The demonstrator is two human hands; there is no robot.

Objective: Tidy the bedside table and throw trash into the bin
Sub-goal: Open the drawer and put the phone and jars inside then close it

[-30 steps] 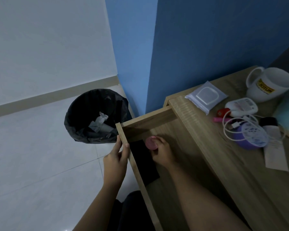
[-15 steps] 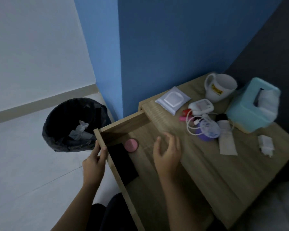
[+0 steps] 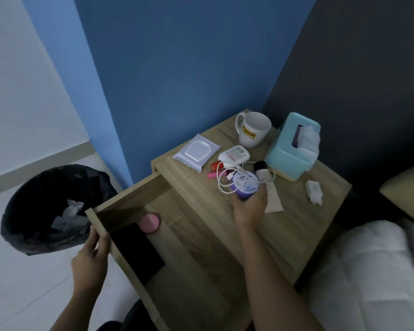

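The wooden bedside table [image 3: 304,225] has its drawer [image 3: 129,201] pulled out. My left hand [image 3: 91,256] grips the drawer's front edge. Inside the drawer lie a round pink jar [image 3: 149,223] and a flat black object [image 3: 139,249]. My right hand [image 3: 250,206] is closed around a purple jar with a white lid [image 3: 246,186] on the tabletop; a white cable [image 3: 227,182] lies looped across it. To the left on the floor stands the black-lined bin [image 3: 46,206] with crumpled trash inside.
On the tabletop are a wipes pack [image 3: 196,152], a white mug [image 3: 252,129], a teal tissue box [image 3: 292,149], a white bottle [image 3: 233,155], red and pink small items [image 3: 214,169], a tube [image 3: 265,177], a white charger [image 3: 314,189]. Bed at right [image 3: 368,271].
My right hand left the pink jar in the drawer, rose over the tabletop and closed on the purple jar. The view swung right. My left hand stayed on the drawer front.
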